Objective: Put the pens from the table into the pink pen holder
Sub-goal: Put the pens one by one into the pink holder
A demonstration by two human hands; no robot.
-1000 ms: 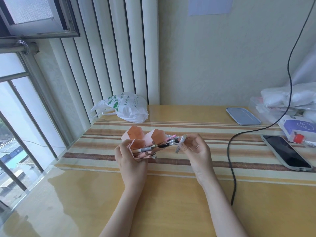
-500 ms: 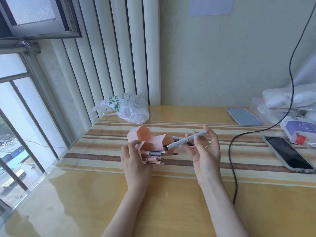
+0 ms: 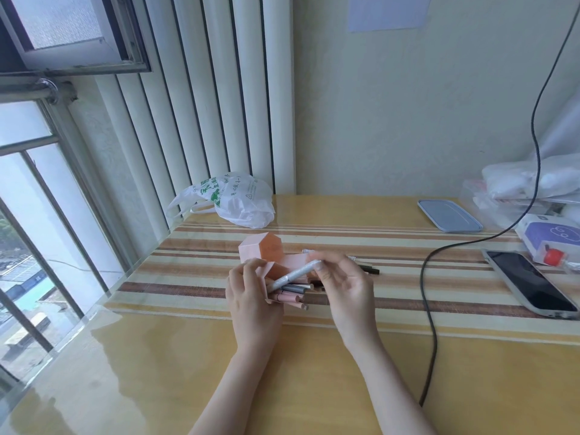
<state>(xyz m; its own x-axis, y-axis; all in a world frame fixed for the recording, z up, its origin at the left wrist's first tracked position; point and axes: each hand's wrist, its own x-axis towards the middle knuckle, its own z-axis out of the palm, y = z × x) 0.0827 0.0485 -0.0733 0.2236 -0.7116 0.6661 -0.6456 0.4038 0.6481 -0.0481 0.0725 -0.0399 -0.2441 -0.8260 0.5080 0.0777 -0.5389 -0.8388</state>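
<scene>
Right hand [image 3: 343,287] pinches grey pen [image 3: 295,275] | left hand [image 3: 251,296] grips pink pen holder [image 3: 266,255] | phone [image 3: 530,282], black cable [image 3: 426,277] right of holder

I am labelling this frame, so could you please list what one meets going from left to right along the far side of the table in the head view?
White plastic bag → pink pen holder → blue tray → purple and white box
</scene>
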